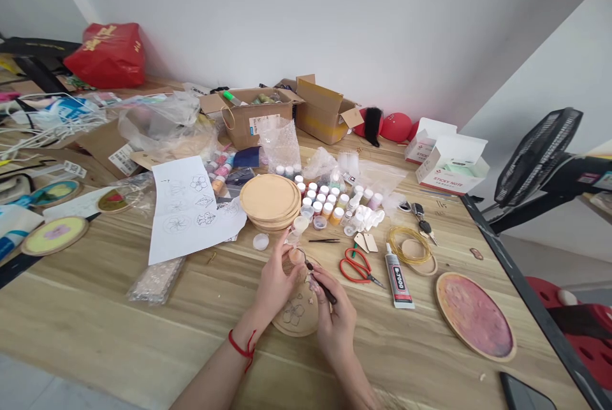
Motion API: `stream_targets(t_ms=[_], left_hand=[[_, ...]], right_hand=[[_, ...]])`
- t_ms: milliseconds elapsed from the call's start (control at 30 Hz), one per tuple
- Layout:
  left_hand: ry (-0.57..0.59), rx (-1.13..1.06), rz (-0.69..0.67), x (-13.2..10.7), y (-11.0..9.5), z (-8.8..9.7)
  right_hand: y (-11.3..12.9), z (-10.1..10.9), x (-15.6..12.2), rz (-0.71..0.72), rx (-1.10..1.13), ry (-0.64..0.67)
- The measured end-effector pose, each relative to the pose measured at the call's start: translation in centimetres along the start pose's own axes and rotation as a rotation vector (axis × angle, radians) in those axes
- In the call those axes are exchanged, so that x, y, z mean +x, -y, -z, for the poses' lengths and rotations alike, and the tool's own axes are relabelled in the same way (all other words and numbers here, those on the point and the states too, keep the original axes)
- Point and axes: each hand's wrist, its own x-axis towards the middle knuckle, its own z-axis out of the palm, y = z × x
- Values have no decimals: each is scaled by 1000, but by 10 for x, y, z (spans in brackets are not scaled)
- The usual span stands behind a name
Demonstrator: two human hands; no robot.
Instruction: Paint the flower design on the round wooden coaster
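Note:
My left hand [276,279] is closed around a small clear cup [296,256] with something peach-coloured in it. In my right hand [337,317] is a slim dark-handled tool [327,295], pinched between the fingers. Its tip reaches the cup's rim, and the shape of that end is too small to make out. Below both hands lies a round wooden plate [292,324] with a flower outline drawn on it, partly covered by the hands. Just beyond the fingers stand an open small tub [301,224] and a stack of wooden plates [270,196].
White-capped paint jars [329,199] crowd the middle. Red-handled scissors [356,266], a glue tube [399,279] and a golden wire coil [406,244] lie right, before a pink-painted plate [475,315]. Sketch sheets [186,212] lie left; cardboard boxes [258,117] stand behind.

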Motion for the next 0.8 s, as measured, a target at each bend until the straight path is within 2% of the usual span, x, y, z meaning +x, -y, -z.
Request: stream_targets(t_ms=[133, 333, 467, 667, 800], left_hand=[[-34, -17, 9, 1, 2, 0], [-4, -15, 6, 0, 3, -2], [-4, -6, 1, 0, 2, -2], [3, 21, 9, 0, 2, -2], [-13, 36, 6, 0, 3, -1]], right_hand=[[0, 0, -1, -17, 75, 99], [-6, 3, -1, -37, 55, -35], [-5, 3, 0, -5, 42, 44], [-3, 4, 0, 18, 0, 6], [0, 5, 2, 45, 2, 94]])
